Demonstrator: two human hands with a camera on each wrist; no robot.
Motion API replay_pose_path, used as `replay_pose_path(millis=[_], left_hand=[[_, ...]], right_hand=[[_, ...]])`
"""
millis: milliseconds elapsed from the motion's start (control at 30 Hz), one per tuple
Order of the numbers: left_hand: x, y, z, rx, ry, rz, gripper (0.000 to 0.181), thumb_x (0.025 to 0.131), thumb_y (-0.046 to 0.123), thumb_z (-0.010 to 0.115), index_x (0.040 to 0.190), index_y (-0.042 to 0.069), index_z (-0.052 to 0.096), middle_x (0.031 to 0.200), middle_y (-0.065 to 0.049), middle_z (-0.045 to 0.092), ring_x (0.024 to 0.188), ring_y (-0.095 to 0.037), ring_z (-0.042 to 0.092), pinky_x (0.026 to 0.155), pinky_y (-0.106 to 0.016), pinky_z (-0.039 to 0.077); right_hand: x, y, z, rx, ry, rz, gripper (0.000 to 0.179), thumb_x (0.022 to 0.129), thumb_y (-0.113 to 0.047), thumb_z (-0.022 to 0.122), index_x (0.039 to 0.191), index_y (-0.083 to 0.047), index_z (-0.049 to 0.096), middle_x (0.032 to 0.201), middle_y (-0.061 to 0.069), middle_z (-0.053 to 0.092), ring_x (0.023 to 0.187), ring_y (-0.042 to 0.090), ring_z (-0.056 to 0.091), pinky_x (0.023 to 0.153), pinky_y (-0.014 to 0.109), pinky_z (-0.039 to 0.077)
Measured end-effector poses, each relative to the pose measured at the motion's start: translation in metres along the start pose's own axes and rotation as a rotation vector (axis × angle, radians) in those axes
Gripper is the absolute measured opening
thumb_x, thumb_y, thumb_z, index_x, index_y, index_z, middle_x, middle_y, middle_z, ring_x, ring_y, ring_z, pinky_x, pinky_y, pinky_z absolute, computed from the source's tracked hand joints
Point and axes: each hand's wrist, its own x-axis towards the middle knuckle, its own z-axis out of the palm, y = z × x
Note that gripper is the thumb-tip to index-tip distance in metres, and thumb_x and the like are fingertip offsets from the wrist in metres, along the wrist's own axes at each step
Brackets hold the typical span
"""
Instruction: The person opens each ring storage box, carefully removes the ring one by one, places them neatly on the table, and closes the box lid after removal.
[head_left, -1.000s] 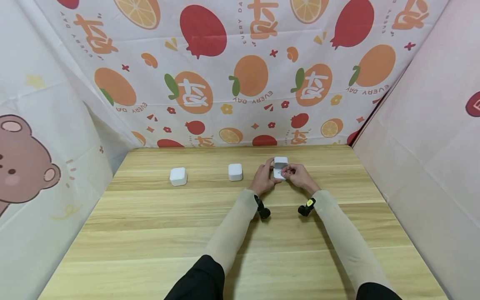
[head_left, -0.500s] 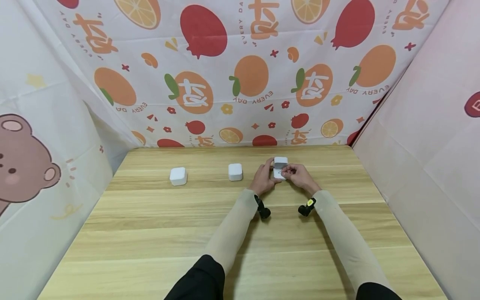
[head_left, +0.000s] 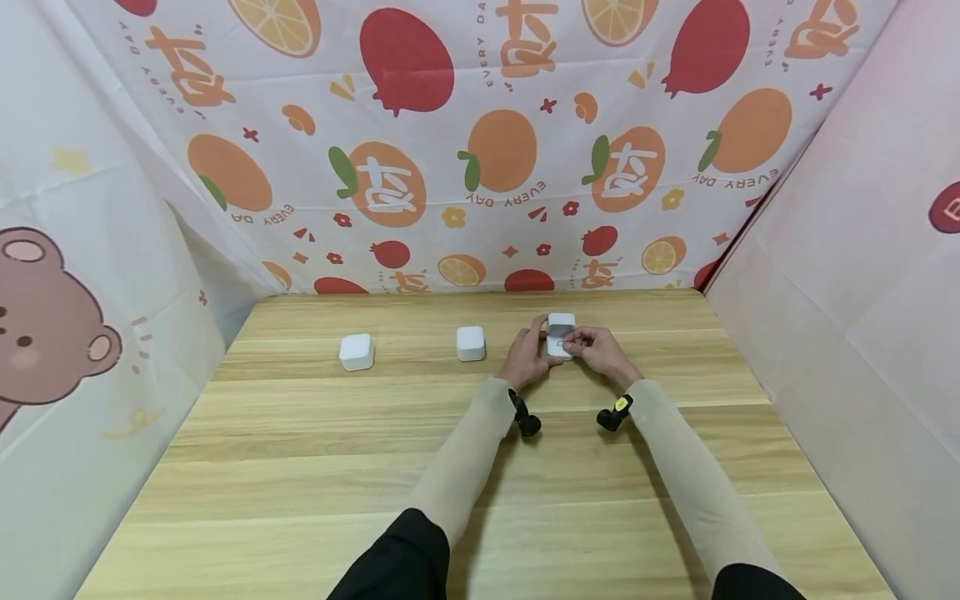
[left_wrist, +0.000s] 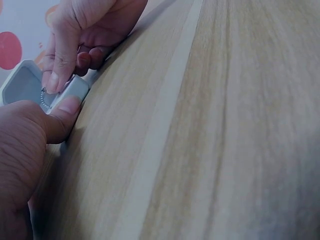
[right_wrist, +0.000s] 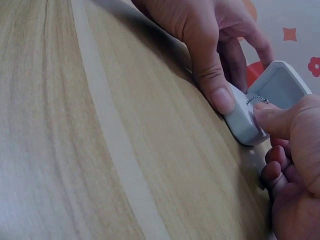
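Note:
A small white ring box (head_left: pixel 561 322) stands with its lid raised near the back of the table, right of centre. My left hand (head_left: pixel 527 358) grips it from the left, the thumb (right_wrist: pixel 221 100) against the front wall and a finger back by the lid. From the right, my right hand (head_left: pixel 597 350) reaches into the box. Its thumb and a finger pinch a thin silver ring (right_wrist: pixel 257 98) with a beaded-looking band, at the cushion inside. The far part of the ring shows; the thumb hides the rest.
Two closed white boxes of like size, one near the middle (head_left: pixel 471 343) and one farther left (head_left: pixel 357 352), stand on the wooden table (head_left: pixel 420 417). A fruit-print cloth (head_left: pixel 502 233) hangs behind the back edge, with pale cloth walls on both sides.

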Motion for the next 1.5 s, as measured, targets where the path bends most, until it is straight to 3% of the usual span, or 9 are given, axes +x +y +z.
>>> replay_pose_path(millis=[1267, 1500], left_hand=[[-0.0010, 0.0020, -0.0002, -0.004, 0.011, 0.009, 0.086, 0.073, 0.030, 0.074, 0.141, 0.025, 0.021, 0.121, -0.005, 0.059, 0.112, -0.020, 0.048, 0.100, -0.035, 0.038], [-0.0007, 0.0006, 0.0001, 0.007, 0.015, 0.013, 0.086, 0.073, 0.031, 0.074, 0.141, 0.025, 0.022, 0.119, -0.005, 0.060, 0.110, -0.019, 0.048, 0.098, -0.035, 0.039]], right_hand=[[0.0020, 0.0037, 0.0020, 0.027, 0.032, -0.016, 0.018, 0.082, -0.020, 0.066, 0.091, -0.004, 0.065, 0.072, -0.001, 0.054, 0.066, 0.009, 0.047, 0.059, 0.018, 0.039], [0.0015, 0.0039, 0.0021, 0.028, 0.027, 0.011, 0.017, 0.082, -0.022, 0.065, 0.091, -0.008, 0.065, 0.075, -0.002, 0.057, 0.068, 0.010, 0.049, 0.061, 0.019, 0.041]])
